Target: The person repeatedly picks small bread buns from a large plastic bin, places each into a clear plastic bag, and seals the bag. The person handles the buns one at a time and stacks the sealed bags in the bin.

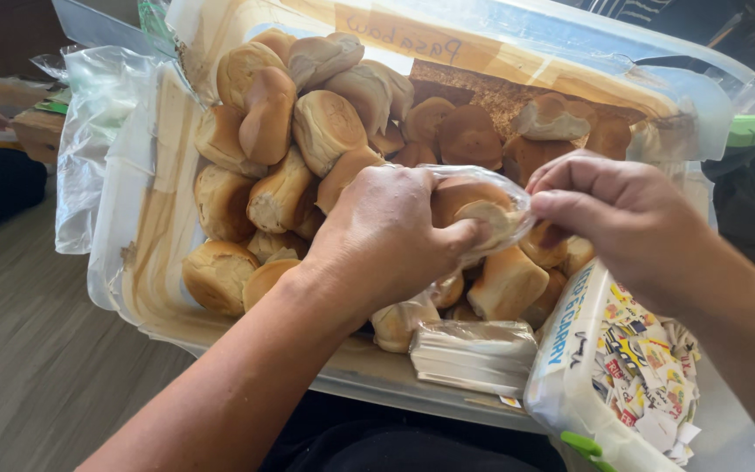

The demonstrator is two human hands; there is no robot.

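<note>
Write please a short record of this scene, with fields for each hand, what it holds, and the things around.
left hand: grips a clear bag holding bread rolls
right hand: pinches the bag's open edge
container: large clear plastic bin, lined with brown paper
contents: many loose rolls, piled at the left and back
nearby: stack of folded clear bags; white tub of small printed paper pieces
</note>
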